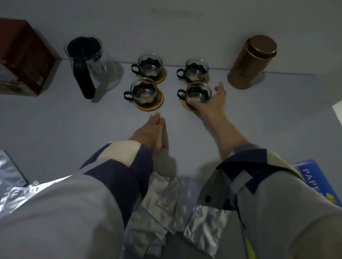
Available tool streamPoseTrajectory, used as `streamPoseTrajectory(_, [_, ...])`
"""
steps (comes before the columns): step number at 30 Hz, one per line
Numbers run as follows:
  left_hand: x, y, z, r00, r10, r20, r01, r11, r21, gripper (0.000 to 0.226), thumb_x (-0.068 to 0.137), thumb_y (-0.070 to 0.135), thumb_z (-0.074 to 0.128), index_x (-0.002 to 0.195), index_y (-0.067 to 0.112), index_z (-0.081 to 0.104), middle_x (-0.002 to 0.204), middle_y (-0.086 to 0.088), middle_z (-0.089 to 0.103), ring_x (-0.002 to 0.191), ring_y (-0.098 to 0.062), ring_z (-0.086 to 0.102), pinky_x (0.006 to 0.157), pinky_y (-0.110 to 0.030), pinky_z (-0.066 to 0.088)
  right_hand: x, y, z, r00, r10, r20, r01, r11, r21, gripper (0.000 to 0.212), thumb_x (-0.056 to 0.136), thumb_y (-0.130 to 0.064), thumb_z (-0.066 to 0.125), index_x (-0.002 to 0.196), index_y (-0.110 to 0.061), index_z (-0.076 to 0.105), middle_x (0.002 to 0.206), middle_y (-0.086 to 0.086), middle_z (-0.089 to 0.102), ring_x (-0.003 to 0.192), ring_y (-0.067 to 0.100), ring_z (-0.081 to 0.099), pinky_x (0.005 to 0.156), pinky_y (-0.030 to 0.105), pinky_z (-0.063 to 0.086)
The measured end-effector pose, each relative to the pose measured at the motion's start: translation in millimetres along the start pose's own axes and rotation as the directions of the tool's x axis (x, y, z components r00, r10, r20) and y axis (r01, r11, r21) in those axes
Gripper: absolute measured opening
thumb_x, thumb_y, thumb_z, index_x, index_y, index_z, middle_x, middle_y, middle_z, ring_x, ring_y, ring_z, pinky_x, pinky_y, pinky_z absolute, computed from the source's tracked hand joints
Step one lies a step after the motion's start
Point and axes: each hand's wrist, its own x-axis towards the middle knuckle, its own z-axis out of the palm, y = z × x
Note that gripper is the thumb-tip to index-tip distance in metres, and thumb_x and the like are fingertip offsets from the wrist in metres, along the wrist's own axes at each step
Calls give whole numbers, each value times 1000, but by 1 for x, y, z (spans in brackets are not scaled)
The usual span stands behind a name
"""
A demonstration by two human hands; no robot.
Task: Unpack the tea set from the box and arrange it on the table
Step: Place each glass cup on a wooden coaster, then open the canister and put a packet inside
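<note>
1. Head view: right hand (pixel 208 103) is wrapped around the near-right clear glass cup with a black holder and handle (pixel 198 93), fingers curled on its near side, thumb reaching past its far side, the cup sitting on a round wooden coaster (pixel 188 106). Left hand (pixel 150 130) lies flat on the grey table (pixel 63 120), fingers pressed together, holding nothing.
2. Tea set looks mostly laid out: three more matching cups (pixel 143 90) on coasters just beyond and left of the hands, and the glass pot with black lid and handle (pixel 89 64) further left, next to the dark red cardboard box (pixel 17 58).
3. Risk, I'd guess: nudging this cup could slide it off its coaster or knock the cup right behind it (they're close).
4. Room: open table right of the right hand up to the tall bronze metal canister (pixel 251 62); the table edge sits further right. Silver foil pouches (pixel 180 204) crowd the near side under the sleeves.
</note>
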Motion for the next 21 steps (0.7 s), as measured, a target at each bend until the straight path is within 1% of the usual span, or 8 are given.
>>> streamPoseTrajectory(2, [-1,1,-2,1000,2,17,-1,1000,-17,94,91,18,63,154,10,-6,161,-4,-19,150,-21,-11,121,-36,7,-1,-6,-10,1000,4,20,-3,999,-40,111,71,-35,82,153,-11,11,151,6,32,141,27,29,116,42,28])
streamPoseTrajectory(5, [-4,2,-7,1000,14,21,-14,1000,-17,93,89,21,65,154,8,-1,162,-7,-12,151,-23,-3,121,-36,14,-4,-16,-33,1000,-11,-1,11,998,-67,83,84,-35,70,150,-11,24,142,5,45,134,27,38,112,39,33])
streamPoseTrajectory(7, [-7,7,-17,1000,6,-10,-6,998,-63,80,89,30,64,151,5,18,160,-13,16,145,-27,24,112,-35,30,-3,-27,-52,999,-41,-7,39,990,-135,67,91,-37,60,146,-10,33,140,7,49,132,26,43,110,36,34])
streamPoseTrajectory(9, [-10,16,-31,992,-12,-129,-5,992,-129,58,93,35,57,137,3,38,138,-15,48,122,-30,50,92,-34,42,2,-37,-73,998,-63,31,68,973,-220,59,96,-40,52,144,-9,38,140,9,51,131,26,46,109,34,34])
streamPoseTrajectory(12, [-3,42,-58,910,-42,-412,-49,977,-209,42,97,28,48,128,1,43,120,-17,58,103,-29,58,79,-34,42,15,-50,-105,990,-111,88,133,944,-302,53,99,-39,46,142,-9,41,137,12,53,127,27,49,108,34,35])
streamPoseTrajectory(14, [10,65,-76,847,-44,-530,-133,947,-291,43,96,24,50,133,5,41,126,-15,57,113,-29,57,88,-35,45,28,-55,-123,984,-163,77,180,914,-363,46,99,-36,45,137,-9,47,135,14,55,124,31,51,105,34,36])
streamPoseTrajectory(16, [26,91,-93,820,-3,-573,-212,927,-309,50,94,25,54,139,8,39,135,-12,52,123,-28,52,101,-36,43,45,-57,-136,979,-196,62,203,877,-435,44,99,-35,44,138,-14,47,141,13,50,129,33,46,108,35,31])
streamPoseTrajectory(21, [73,153,-102,857,47,-514,-312,840,-443,73,89,31,64,148,9,27,144,-10,46,131,-26,46,111,-38,38,96,-56,-150,980,-190,53,184,782,-596,50,98,-46,38,146,-31,34,148,16,32,135,39,29,108,47,29])
